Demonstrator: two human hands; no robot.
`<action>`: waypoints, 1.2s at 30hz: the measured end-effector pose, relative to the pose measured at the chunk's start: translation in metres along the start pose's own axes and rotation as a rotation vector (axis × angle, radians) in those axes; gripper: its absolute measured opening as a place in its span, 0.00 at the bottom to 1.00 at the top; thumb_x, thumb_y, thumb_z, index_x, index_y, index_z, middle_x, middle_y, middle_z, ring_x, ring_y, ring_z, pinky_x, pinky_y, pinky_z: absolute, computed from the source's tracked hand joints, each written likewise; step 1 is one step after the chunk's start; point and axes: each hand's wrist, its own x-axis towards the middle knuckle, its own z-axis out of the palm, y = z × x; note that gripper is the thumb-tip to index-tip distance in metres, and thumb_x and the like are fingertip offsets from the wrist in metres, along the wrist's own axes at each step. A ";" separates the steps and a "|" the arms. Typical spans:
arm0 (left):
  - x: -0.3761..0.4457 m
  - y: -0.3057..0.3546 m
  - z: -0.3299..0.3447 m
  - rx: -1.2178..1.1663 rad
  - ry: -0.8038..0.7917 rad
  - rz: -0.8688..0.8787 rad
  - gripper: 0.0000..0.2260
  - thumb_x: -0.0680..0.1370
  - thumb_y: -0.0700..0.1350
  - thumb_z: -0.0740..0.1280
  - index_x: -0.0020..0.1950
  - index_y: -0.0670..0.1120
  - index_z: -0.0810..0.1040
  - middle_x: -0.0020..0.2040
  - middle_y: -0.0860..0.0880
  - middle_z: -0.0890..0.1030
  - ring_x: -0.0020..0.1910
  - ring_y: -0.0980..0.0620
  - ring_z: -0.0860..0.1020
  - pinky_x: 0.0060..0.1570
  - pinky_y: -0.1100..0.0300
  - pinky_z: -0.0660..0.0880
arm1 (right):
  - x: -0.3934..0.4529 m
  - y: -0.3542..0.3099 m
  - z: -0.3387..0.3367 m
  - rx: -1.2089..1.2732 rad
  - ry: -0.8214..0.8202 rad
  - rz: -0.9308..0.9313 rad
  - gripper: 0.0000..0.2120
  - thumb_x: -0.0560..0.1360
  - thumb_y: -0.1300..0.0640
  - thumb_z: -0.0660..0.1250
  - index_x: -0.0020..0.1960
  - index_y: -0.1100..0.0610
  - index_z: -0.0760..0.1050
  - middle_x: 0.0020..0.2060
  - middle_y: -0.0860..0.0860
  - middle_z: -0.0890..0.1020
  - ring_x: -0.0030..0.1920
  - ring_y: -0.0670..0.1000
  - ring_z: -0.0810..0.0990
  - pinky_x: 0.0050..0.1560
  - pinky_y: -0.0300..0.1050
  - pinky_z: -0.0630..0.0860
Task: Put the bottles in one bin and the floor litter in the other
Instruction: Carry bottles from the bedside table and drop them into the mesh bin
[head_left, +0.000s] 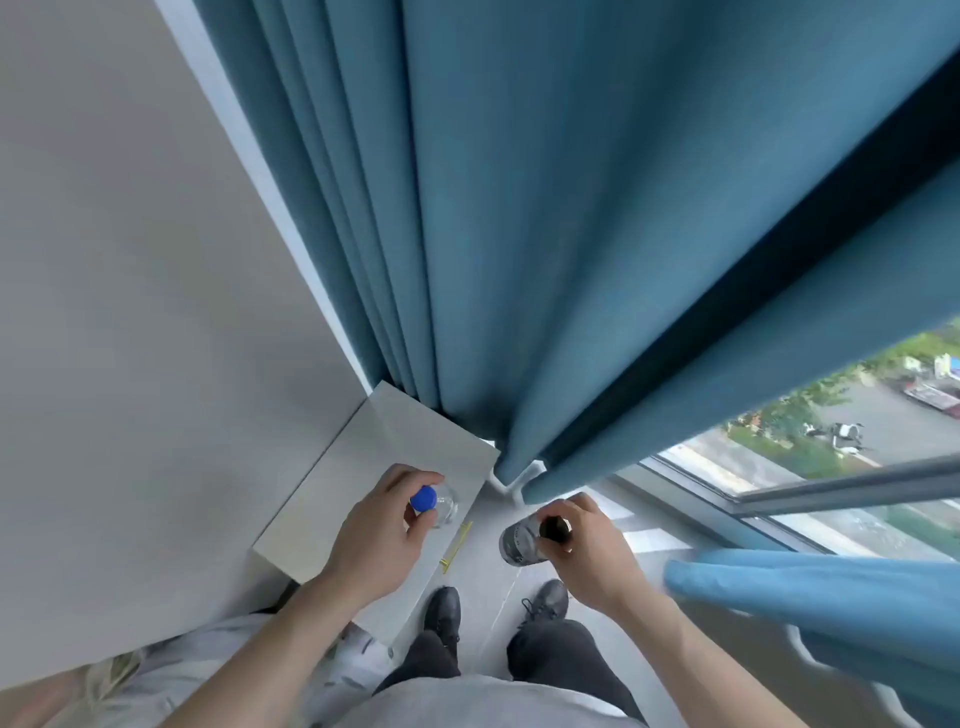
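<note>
My left hand (382, 535) grips a clear plastic bottle (445, 506) by its blue cap, above the corner of a white cabinet top (363, 467). My right hand (587, 551) holds a grey-labelled bottle (519, 543) by its dark cap, above the floor. A thin yellow strip of litter (456, 545) lies on the pale floor between the two hands. No bin is in view.
Blue curtains (571, 234) hang straight ahead and reach the floor; another blue fold (831, 608) sits at the right. A floor-level window (831, 467) is at the right. A grey wall (130, 312) stands at the left. My black shoes (441, 613) are below.
</note>
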 end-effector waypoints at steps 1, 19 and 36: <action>-0.002 0.014 0.004 -0.002 -0.041 0.042 0.13 0.80 0.45 0.69 0.62 0.58 0.76 0.58 0.64 0.72 0.44 0.61 0.79 0.48 0.60 0.77 | -0.018 0.010 -0.006 0.031 0.037 0.041 0.07 0.73 0.53 0.69 0.50 0.44 0.80 0.49 0.43 0.75 0.44 0.47 0.79 0.46 0.40 0.76; -0.076 0.391 0.273 0.095 -0.594 0.841 0.15 0.76 0.43 0.71 0.56 0.63 0.77 0.54 0.62 0.73 0.47 0.59 0.78 0.47 0.66 0.73 | -0.372 0.270 -0.080 0.471 0.733 0.582 0.09 0.68 0.50 0.73 0.48 0.42 0.80 0.47 0.38 0.75 0.48 0.38 0.76 0.50 0.33 0.71; -0.218 0.635 0.506 0.086 -1.105 1.186 0.11 0.79 0.43 0.69 0.54 0.60 0.81 0.59 0.60 0.76 0.49 0.54 0.81 0.48 0.59 0.78 | -0.593 0.437 -0.084 0.666 1.087 1.033 0.10 0.73 0.47 0.72 0.54 0.41 0.78 0.50 0.35 0.75 0.44 0.36 0.77 0.43 0.29 0.68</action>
